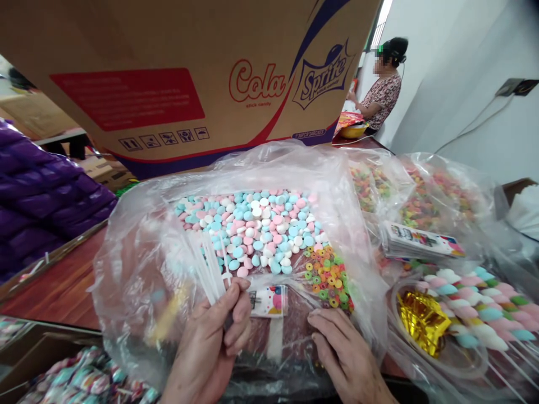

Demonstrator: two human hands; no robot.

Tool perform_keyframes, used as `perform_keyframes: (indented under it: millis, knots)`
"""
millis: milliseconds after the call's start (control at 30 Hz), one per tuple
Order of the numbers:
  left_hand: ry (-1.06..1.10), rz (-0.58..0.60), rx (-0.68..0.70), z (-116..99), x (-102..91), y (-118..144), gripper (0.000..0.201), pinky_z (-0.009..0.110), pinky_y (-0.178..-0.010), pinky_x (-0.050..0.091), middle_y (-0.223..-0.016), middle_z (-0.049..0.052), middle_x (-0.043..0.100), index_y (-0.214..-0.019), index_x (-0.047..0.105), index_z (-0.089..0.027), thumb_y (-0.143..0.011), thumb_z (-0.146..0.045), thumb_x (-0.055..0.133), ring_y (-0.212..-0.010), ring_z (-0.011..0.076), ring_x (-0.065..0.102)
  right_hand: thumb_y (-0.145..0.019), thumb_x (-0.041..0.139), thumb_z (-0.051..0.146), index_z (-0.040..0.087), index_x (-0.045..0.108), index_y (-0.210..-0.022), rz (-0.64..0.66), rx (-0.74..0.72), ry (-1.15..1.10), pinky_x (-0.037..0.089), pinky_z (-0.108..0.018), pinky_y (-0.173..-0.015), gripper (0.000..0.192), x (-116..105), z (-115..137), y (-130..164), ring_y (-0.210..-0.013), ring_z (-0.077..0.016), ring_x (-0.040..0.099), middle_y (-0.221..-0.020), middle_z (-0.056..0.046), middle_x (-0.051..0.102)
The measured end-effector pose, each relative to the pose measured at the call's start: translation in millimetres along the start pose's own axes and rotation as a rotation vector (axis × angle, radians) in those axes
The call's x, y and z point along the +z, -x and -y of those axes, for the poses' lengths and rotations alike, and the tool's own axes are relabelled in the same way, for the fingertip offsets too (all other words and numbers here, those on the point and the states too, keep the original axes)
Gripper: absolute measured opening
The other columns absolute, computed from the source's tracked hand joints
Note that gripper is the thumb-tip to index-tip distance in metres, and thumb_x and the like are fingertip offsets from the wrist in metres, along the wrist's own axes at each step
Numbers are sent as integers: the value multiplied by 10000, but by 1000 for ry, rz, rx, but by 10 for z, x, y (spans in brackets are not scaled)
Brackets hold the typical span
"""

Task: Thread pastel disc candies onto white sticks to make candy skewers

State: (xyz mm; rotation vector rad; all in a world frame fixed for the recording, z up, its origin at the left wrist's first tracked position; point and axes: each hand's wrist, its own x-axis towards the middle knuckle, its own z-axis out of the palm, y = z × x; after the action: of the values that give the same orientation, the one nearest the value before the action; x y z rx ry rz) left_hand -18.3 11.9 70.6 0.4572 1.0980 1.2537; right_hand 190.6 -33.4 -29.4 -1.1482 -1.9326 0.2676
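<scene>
My left hand (221, 325) is closed around a bundle of thin white sticks (207, 268) that fan up and to the left. Low on the right, my right hand (339, 345) rests with its fingers bent and spread beside the small ring candies (326, 275), which are orange, yellow, green and red. Behind both hands lies a spread of pink, blue and white button-shaped candies (256, 224) on a clear plastic sheet (138, 235). A small printed packet (269, 301) lies between the hands, partly covered by the left fingers.
A large cardboard box (168, 50) stands behind the candies. On the right are a stack of printed packets (421, 240), gold ties (421, 322) in a plastic tub, and candy skewers (484, 306). Wrapped candies (84, 373) fill a box at lower left. Another person (383, 90) works farther back.
</scene>
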Motion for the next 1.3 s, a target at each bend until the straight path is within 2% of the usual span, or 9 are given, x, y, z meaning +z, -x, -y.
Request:
perform_keyframes:
  millis: [233,433,600,700,767,867,1000,1167,1300]
  knots:
    - [216,86,40,64,42,-68,209,122,-325,286,-500,-98,341,-799,662,-158,-779,-339,766,-361,26,271,-916,474,117,191,603,-1129,32,13,30,560,-328,-871,260,-13,43,-41,-940,-192,656,-1030,-79,687]
    - [385,134,96,123,144,-125,183,189,-512,472,-587,-51,447,-777,638,-142,-833,-289,731,-521,75,457,-936,500,235,192,569,-1238,-72,-11,138,562,-362,-867,312,-163,147,-110,-1009,-240,658,-1106,-118,679]
    - [450,242,-139,368,417,37,230,215,-561,489,-625,-41,465,-795,639,-170,-804,-369,755,-561,93,484,-966,432,373,221,392,-1449,-331,-51,213,510,-543,-930,508,-206,411,-306,-1166,-347,573,-1248,-179,596]
    - [358,310,-329,530,535,146,326,255,-609,534,-599,-24,495,-674,629,-170,-655,-412,847,-558,118,518,-983,365,387,242,423,-1429,-448,-122,232,485,-586,-944,473,-79,512,-439,-1164,-353,560,-1200,-166,605]
    - [304,272,-308,606,547,174,338,271,-662,549,-608,-10,538,-609,613,-172,-631,-408,854,-578,131,549,-988,354,334,216,454,-1407,-477,-143,238,474,-576,-964,447,10,519,-488,-1173,-340,546,-1181,-163,607]
    - [260,194,-193,665,498,165,303,276,-717,543,-646,5,603,-619,639,-165,-688,-397,821,-634,150,597,-986,382,302,178,469,-1393,-447,-145,208,450,-540,-1011,434,70,463,-483,-1202,-316,523,-1221,-161,587]
    - [104,218,-112,685,425,151,285,276,-690,528,-716,42,674,-767,719,-153,-735,-427,794,-704,188,634,-983,405,329,169,459,-1379,-287,-36,81,494,-470,-982,430,-22,362,-425,-1202,-288,538,-1275,-158,570]
    - [-287,451,-239,691,359,168,496,236,-492,451,-569,35,634,-743,712,-143,-761,-636,669,-495,148,560,-969,436,244,206,611,-1184,-48,187,-155,537,-293,-910,279,-176,292,-446,-1095,-204,610,-1168,-96,632]
    - [-550,599,-324,624,301,151,559,176,-343,271,-465,-30,498,-658,587,-175,-826,-703,518,-348,77,407,-966,461,252,219,689,-1016,-31,280,-313,543,-240,-847,235,-191,277,-466,-964,-179,639,-1045,-58,665]
